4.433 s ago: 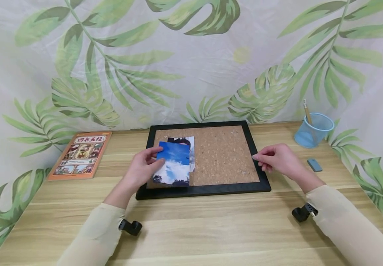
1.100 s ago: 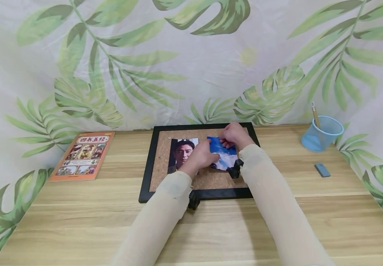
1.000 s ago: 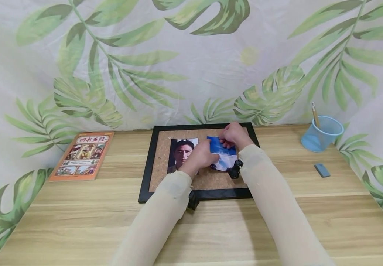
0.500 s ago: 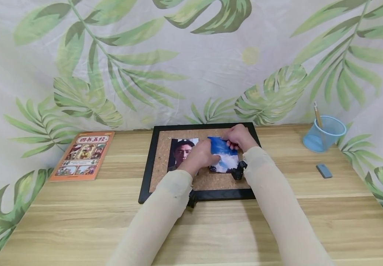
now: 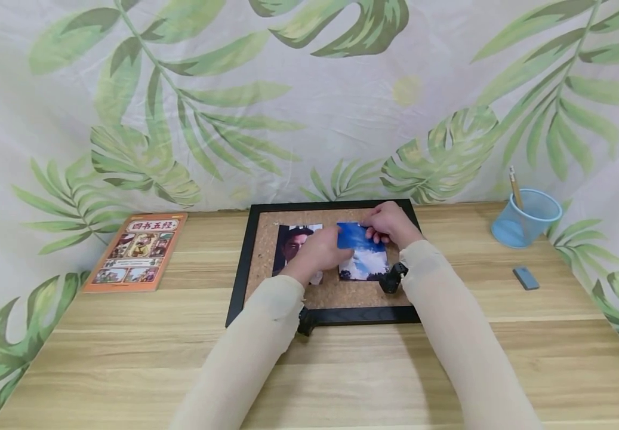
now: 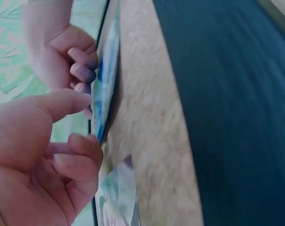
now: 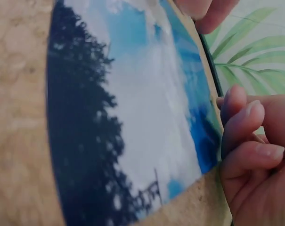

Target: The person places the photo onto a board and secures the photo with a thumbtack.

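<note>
A cork board (image 5: 330, 294) with a black frame lies on the wooden table. On its right half sits a print of blue sky and clouds (image 5: 363, 258). My left hand (image 5: 317, 251) rests at that print's left edge, thumb spread over it and fingertips at its corner in the left wrist view. My right hand (image 5: 390, 224) is at the top edge, fingers curled and thumb pushed up to the print. A tiny pale spot, seemingly a small pin (image 5: 359, 224), shows by the thumb, mostly hidden. Left of it lies a portrait print (image 5: 286, 242), partly covered by my left hand.
An orange book (image 5: 136, 254) lies at the left. To the right stand a blue mesh pen cup (image 5: 521, 224) with a pencil (image 5: 516, 186) in it and a small blue-grey block (image 5: 526, 278) in front. A leaf-patterned curtain (image 5: 341, 119) hangs behind the table.
The sky print went from the left, over the portrait, to the board's right half. Both hands came together there. In the last second they shifted only slightly, and the print looks flatter.
</note>
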{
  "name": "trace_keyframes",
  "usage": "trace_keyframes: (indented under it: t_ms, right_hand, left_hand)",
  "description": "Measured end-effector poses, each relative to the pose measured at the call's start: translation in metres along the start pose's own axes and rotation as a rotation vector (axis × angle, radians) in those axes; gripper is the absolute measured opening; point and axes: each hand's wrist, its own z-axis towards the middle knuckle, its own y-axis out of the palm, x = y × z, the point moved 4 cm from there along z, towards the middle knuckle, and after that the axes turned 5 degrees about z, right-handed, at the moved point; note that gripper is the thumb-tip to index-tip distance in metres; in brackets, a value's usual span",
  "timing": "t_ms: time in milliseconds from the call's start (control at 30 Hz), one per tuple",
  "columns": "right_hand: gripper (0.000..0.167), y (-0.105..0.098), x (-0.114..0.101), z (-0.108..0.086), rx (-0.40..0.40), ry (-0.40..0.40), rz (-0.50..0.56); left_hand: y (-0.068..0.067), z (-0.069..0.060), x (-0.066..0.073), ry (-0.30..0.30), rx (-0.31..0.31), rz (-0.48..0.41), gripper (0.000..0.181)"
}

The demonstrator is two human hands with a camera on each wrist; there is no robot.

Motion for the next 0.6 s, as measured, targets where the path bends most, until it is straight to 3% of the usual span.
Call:
trace_keyframes:
  t_ms: [133, 333, 467, 600]
  right_hand:
    - [0.021, -0.004, -0.003, -0.003, 0.008, -0.093, -0.047]
    - [0.027, -0.009, -0.015, -0.019, 0.083, -0.352, -0.311]
    - [0.030, -0.011, -0.017, -0.034, 0.140, -0.460, -0.459]
    - [0.035, -0.014, -0.015, -0.051, 0.166, -0.518, -0.550]
  left_hand:
    - [-0.009, -0.007, -0.010, 0.034, 0.052, -0.102, 0.058]
    - [-0.029, -0.026, -0.023, 0.032, 0.127, -0.243, 0.043]
    - [-0.042, -0.036, -0.029, 0.089, 0.201, -0.237, 0.037]
    - [-0.053, -0.047, -0.035, 0.158, 0.283, -0.178, 0.038]
